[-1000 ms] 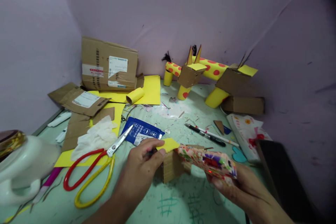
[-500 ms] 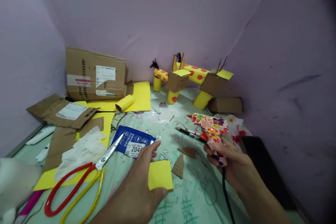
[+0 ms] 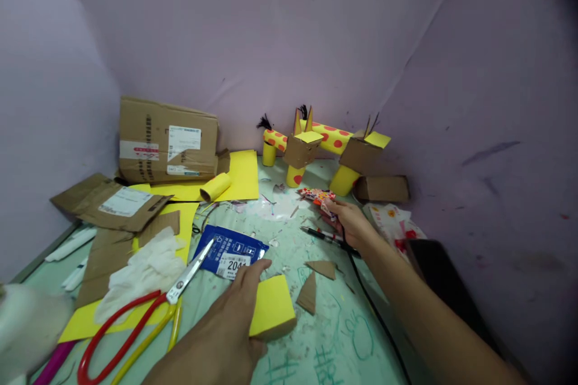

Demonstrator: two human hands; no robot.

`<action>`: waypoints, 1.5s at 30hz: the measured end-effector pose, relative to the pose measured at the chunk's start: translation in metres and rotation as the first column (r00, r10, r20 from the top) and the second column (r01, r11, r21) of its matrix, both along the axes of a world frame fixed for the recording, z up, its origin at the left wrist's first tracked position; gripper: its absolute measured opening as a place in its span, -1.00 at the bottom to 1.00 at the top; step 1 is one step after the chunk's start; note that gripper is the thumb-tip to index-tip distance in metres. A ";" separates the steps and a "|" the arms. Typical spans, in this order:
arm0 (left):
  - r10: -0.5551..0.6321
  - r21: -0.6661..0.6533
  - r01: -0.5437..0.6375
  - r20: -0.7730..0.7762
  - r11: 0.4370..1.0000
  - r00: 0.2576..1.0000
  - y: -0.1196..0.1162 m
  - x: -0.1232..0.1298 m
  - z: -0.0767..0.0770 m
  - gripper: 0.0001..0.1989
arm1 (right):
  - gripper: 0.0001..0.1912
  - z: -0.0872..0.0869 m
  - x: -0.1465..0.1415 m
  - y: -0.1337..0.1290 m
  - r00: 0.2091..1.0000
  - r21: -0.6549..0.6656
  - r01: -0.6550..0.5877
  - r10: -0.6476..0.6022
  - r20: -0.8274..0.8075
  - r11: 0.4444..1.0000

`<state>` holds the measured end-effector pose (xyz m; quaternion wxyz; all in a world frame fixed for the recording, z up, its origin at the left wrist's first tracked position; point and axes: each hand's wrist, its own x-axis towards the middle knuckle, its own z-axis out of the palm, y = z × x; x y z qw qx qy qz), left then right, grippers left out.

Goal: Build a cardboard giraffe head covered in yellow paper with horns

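Note:
My left hand (image 3: 241,307) grips a small cardboard box (image 3: 273,307) with a yellow top by its left side, just above the table. In my right hand (image 3: 347,219) is a flower-patterned hot glue gun (image 3: 320,195), held low over the far middle of the table with its nozzle pointing left. A black cord (image 3: 370,298) trails from it toward me. Two pointed cardboard pieces (image 3: 307,293) lie right of the box. A pen (image 3: 327,236) lies below the glue gun. Behind stand yellow paper-tube animals (image 3: 298,171) with red spots and cardboard heads.
Large scissors (image 3: 176,292) with red and yellow handles lie at left, their tip on a blue packet (image 3: 230,246). Cardboard boxes (image 3: 169,141), yellow paper (image 3: 244,174), a yellow tube (image 3: 215,186) and white tissue (image 3: 144,271) lie farther left. A dark flat object (image 3: 440,277) is at right.
My right hand has moved forward and left, bringing the glue gun down toward the table. My left hand has tilted the yellow-topped box, so its cardboard side now shows.

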<state>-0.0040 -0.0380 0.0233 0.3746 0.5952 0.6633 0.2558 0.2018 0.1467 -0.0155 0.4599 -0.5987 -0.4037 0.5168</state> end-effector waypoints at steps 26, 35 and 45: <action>-0.011 0.358 -0.027 0.104 0.933 0.995 0.012 -0.005 -0.027 -0.78 | -0.21 -0.002 -0.021 -0.136 0.738 0.103 -0.498 0.483 -0.471 0.861; -0.074 0.447 0.101 -0.077 0.889 0.994 0.009 -0.002 -0.027 -0.77 | -0.22 0.001 -0.021 -0.137 0.753 0.094 -0.529 0.517 -0.407 0.843; -0.118 0.590 0.188 -0.156 0.785 0.981 0.012 -0.004 -0.022 -0.86 | -0.20 -0.001 -0.020 -0.136 0.771 0.127 -0.482 0.489 -0.408 0.867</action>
